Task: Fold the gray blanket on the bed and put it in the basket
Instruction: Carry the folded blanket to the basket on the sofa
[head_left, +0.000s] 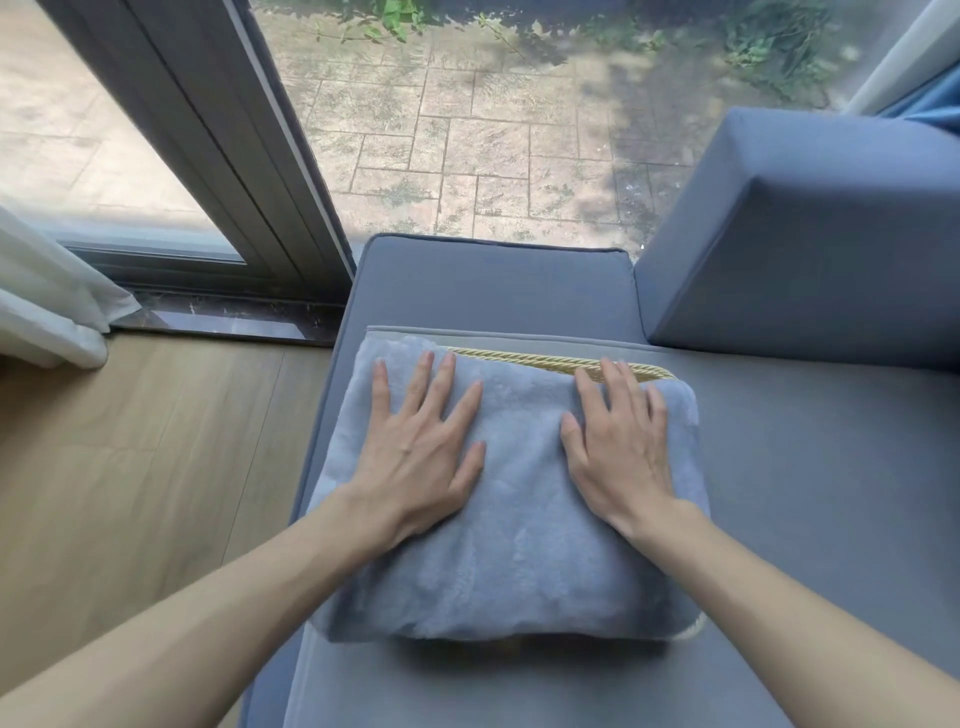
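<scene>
The gray blanket (519, 519) lies folded into a thick rectangle that covers the basket, of which only a yellow rope rim (530, 358) shows at the far edge and a bit at the near right corner. My left hand (421, 447) rests flat on the blanket's left half, fingers spread. On the right half my right hand (618, 441) lies flat too, its fingertips reaching the rope rim. Neither hand grips anything.
The basket stands on a blue-gray cushioned bed (805, 493). A large blue bolster cushion (810, 234) sits at the back right. Wooden floor (130, 467) lies to the left, with a white curtain (47, 306) and glass door frame (208, 145) beyond.
</scene>
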